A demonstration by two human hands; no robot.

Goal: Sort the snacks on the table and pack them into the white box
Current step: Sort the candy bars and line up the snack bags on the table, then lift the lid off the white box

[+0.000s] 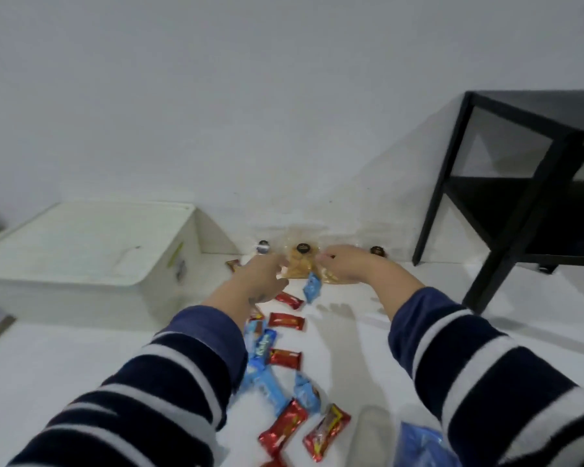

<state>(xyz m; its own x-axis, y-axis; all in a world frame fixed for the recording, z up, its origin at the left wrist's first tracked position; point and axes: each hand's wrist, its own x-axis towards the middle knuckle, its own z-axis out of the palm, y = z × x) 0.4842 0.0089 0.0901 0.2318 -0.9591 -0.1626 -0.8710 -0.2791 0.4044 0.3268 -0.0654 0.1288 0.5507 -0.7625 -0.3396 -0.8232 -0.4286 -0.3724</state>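
A clear bag of tan cookies [299, 264] with a dark round label stands near the far wall. My left hand [258, 276] reaches its left edge and my right hand [348, 262] pinches its right edge. The picture is blurred, so the left hand's hold is unclear. Small red packets [286, 321] and blue packets [263, 345] lie scattered on the white table [81, 365] below my arms. The white box [91, 251] sits at the left, open, with a pale inside.
A black side table [533, 183] stands at the right against the wall. More cookie bags with dark labels [376, 250] lean at the wall. A blue plastic bag [418, 444] lies at the bottom right. A small brown packet [233, 263] lies beside the box.
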